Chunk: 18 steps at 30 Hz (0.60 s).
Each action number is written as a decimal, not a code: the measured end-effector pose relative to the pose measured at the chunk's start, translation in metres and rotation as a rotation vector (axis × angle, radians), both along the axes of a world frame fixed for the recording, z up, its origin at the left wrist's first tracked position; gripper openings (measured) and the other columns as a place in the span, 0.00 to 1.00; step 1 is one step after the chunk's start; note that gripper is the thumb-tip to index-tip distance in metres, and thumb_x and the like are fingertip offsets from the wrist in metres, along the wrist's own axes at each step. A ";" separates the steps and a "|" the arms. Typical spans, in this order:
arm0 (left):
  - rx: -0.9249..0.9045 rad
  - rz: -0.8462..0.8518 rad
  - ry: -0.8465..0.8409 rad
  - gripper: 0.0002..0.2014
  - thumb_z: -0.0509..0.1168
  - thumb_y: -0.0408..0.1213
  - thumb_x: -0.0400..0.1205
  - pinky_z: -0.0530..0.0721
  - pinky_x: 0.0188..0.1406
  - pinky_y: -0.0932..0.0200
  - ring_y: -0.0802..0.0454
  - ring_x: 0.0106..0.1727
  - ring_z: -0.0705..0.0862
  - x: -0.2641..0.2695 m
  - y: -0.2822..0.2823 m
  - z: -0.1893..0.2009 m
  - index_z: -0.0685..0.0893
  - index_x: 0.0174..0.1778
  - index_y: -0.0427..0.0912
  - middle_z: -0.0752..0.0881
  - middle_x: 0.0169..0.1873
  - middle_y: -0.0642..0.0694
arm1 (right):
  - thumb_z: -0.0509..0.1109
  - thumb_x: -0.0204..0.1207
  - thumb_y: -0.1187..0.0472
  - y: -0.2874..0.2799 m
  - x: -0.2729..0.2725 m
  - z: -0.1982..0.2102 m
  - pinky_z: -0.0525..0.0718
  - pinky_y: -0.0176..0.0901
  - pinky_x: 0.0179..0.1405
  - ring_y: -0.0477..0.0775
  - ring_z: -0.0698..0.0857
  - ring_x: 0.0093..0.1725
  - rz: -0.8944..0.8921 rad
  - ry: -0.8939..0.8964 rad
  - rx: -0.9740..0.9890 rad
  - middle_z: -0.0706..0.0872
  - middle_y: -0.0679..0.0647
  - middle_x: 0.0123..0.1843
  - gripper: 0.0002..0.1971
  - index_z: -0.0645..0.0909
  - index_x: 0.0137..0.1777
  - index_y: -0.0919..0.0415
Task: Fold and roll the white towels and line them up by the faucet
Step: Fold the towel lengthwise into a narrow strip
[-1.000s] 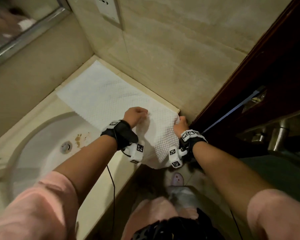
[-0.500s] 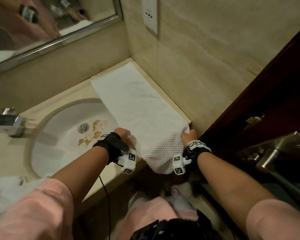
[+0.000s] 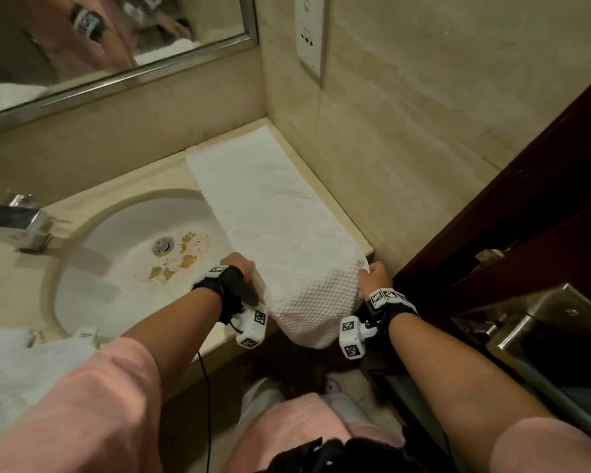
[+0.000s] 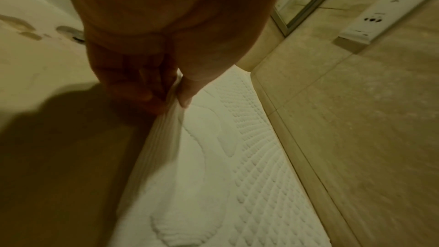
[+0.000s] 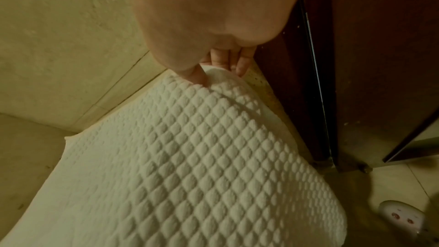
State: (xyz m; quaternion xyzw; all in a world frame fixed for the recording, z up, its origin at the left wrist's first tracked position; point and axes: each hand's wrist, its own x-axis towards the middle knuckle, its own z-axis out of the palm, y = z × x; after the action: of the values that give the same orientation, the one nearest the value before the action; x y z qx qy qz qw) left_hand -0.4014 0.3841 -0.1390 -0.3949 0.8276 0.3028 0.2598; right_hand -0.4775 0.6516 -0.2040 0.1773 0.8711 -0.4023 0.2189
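Both: left hand (image 3: 242,268), right hand (image 3: 376,275) pinching towel (image 3: 280,227) edges.

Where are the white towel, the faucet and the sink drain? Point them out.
white towel (image 3: 280,230): head view, flat middle.
faucet (image 3: 12,221): head view, spout.
sink drain (image 3: 163,246): head view, metal plug.

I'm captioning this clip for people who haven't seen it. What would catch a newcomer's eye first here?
First, the white towel, spread along the counter beside the right wall, its near end hanging over the front edge. The left hand and right hand each pinch a side of it near that edge. Next, the white sink to the left, with brown stains near its drain, and the metal faucet beyond it.
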 end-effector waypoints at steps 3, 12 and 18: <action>-0.082 -0.094 -0.039 0.13 0.59 0.39 0.87 0.78 0.55 0.51 0.36 0.62 0.81 0.003 -0.009 0.002 0.80 0.55 0.30 0.82 0.61 0.33 | 0.60 0.80 0.60 0.002 0.005 0.002 0.70 0.46 0.39 0.58 0.74 0.40 0.020 0.029 -0.015 0.75 0.55 0.39 0.08 0.68 0.39 0.60; -0.108 0.026 0.016 0.14 0.62 0.42 0.85 0.78 0.43 0.52 0.36 0.49 0.83 0.020 -0.021 0.003 0.78 0.48 0.32 0.80 0.44 0.37 | 0.63 0.75 0.55 -0.001 0.023 -0.007 0.71 0.45 0.39 0.58 0.78 0.43 0.366 -0.136 0.073 0.77 0.51 0.39 0.06 0.69 0.41 0.55; 0.050 0.101 -0.022 0.20 0.68 0.54 0.79 0.87 0.50 0.49 0.40 0.40 0.88 0.041 -0.020 -0.003 0.84 0.40 0.36 0.89 0.38 0.39 | 0.65 0.74 0.57 -0.003 0.025 -0.013 0.79 0.49 0.51 0.62 0.81 0.55 0.364 -0.244 0.030 0.81 0.59 0.59 0.18 0.72 0.63 0.59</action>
State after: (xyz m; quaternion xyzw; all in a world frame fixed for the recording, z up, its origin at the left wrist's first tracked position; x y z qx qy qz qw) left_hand -0.3605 0.3637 -0.1415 -0.4330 0.7958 0.3317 0.2629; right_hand -0.4527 0.6490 -0.2174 0.0680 0.8616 -0.3187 0.3891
